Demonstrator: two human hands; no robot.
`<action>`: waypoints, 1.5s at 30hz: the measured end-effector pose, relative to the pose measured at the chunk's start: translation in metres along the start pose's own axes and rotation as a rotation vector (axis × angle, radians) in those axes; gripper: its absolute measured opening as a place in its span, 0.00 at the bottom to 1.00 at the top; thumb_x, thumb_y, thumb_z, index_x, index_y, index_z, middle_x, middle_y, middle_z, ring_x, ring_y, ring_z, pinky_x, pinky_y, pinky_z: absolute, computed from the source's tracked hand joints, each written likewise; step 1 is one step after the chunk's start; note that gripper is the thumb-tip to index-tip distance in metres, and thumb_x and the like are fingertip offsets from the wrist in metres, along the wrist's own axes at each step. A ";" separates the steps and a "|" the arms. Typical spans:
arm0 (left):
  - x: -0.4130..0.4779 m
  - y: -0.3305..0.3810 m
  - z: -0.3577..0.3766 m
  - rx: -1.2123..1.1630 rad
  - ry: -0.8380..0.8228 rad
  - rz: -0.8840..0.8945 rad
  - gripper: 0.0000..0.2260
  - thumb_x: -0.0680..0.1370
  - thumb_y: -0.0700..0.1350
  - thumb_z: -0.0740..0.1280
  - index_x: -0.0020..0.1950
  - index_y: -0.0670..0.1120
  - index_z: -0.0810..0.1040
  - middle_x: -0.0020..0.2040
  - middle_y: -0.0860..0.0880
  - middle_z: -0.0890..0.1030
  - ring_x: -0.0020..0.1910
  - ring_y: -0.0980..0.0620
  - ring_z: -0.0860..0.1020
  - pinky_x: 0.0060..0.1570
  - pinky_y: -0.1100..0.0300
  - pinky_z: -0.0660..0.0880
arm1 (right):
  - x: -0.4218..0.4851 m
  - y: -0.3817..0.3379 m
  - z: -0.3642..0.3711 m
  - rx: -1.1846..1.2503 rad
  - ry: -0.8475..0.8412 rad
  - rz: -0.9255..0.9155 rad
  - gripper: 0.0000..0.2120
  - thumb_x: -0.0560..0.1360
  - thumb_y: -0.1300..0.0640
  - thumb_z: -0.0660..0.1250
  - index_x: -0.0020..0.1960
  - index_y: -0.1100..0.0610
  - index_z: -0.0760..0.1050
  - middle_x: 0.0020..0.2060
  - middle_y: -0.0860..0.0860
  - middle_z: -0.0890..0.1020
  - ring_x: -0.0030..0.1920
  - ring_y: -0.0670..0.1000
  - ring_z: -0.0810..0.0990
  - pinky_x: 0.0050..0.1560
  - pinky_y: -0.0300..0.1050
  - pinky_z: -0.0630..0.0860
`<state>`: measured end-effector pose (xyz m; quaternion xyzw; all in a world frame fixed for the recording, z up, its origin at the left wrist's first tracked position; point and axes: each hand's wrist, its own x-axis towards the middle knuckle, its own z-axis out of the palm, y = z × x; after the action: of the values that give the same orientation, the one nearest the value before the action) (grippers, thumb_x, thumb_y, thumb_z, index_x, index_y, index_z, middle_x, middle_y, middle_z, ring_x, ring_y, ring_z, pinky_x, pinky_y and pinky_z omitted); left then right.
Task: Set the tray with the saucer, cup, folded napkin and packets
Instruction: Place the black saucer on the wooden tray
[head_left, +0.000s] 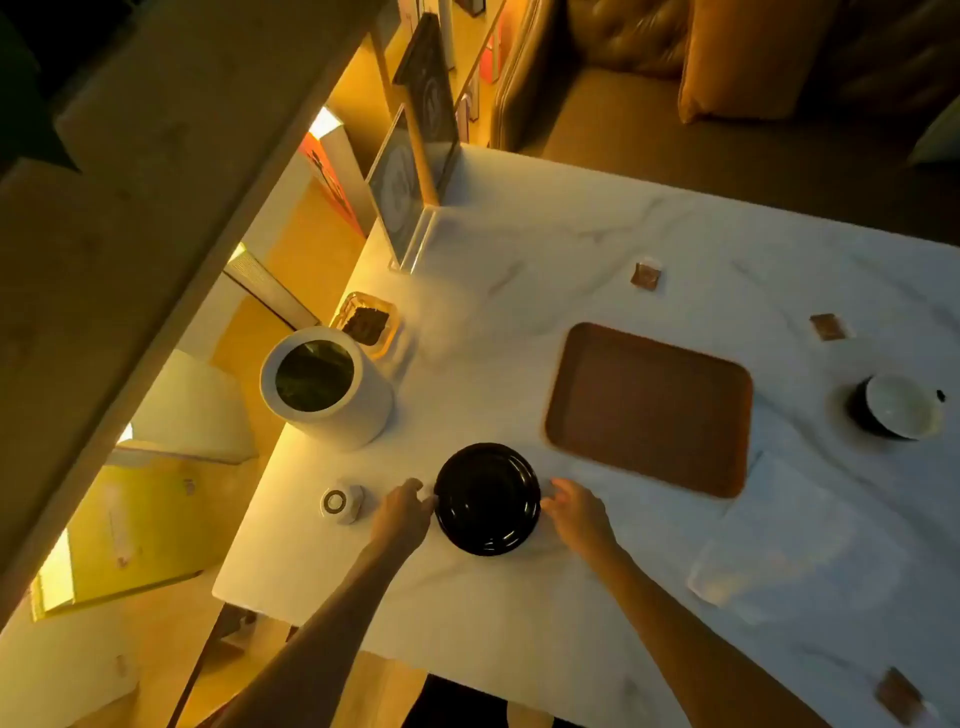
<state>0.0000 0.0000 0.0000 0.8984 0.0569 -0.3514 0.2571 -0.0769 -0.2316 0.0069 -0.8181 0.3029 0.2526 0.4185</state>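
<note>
- Black saucer (487, 499) lies on the white marble tabletop (519, 613), near its left edge and short of the front edge
- Left hand (402, 512) has its curled fingers on the saucer's left rim; right hand (576, 512) has its curled fingers on the right rim, so the two hold it between them; whether it is off the surface I cannot tell
- Brown tray (649, 410) lies flat to the right of and beyond the saucer, with nothing in it; a strip of bare tabletop parts its near left corner from the saucer
- Cup (901, 408), dark outside and pale inside, stands apart from the tray's right rim
- Pale folded napkin (789, 535), faint against the marble, lies just beside the tray's near right corner
- Three brown packets lie scattered: one (645, 274) beyond the tray, one (827, 327) off its far right corner, one (898, 696) near the front edge
- White cylindrical container (324, 387) and a small white round object (340, 503) hug the left edge, the latter just beside the left hand
- Bare marble lies open between the arms and the front edge
</note>
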 end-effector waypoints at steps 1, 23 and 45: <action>0.002 -0.002 0.003 -0.034 0.002 -0.012 0.16 0.80 0.49 0.64 0.64 0.42 0.73 0.57 0.41 0.81 0.53 0.44 0.80 0.53 0.50 0.78 | 0.003 0.000 0.004 0.035 0.023 0.016 0.21 0.77 0.57 0.63 0.69 0.60 0.69 0.64 0.58 0.77 0.64 0.57 0.75 0.62 0.48 0.71; 0.003 0.000 0.020 -0.470 -0.037 -0.142 0.09 0.79 0.35 0.62 0.58 0.40 0.76 0.49 0.37 0.82 0.45 0.41 0.84 0.45 0.46 0.83 | 0.002 -0.009 0.025 0.267 0.094 0.024 0.12 0.76 0.65 0.64 0.57 0.61 0.80 0.50 0.57 0.85 0.50 0.58 0.82 0.51 0.56 0.81; 0.037 0.205 0.006 -0.326 -0.085 0.061 0.04 0.78 0.36 0.63 0.52 0.40 0.75 0.46 0.40 0.83 0.42 0.43 0.84 0.40 0.54 0.83 | 0.026 -0.012 -0.153 0.733 0.146 0.136 0.17 0.74 0.72 0.63 0.60 0.60 0.78 0.52 0.60 0.82 0.51 0.59 0.81 0.45 0.50 0.83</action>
<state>0.0817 -0.1822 0.0583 0.8303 0.0749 -0.3674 0.4123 -0.0268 -0.3613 0.0756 -0.6081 0.4560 0.0956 0.6428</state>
